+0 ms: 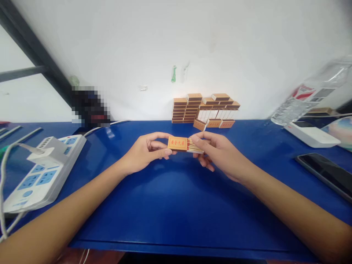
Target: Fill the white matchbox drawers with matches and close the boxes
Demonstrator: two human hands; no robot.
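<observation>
Between both hands, above the blue table [165, 205], is a matchbox [177, 143] with red lettering on its orange-brown sleeve. Its tray [195, 150] is slid partly out to the right, showing several red-tipped matches [193, 144]. My left hand [150, 151] pinches the sleeve's left end between thumb and fingers. My right hand [213, 148] grips the tray's right end, with the thumb over the matches. Behind, against the wall, stand stacked matchboxes [185, 110]; a few more boxes [214, 123] lean at the stack's front right.
On the left lies a white power strip [49, 179] with a plugged-in adapter [48, 152] and cables. At the right are a clear plastic bottle [310, 91], a white device [310, 134] and a dark phone [327, 172]. A white wall [123, 55] closes off the back.
</observation>
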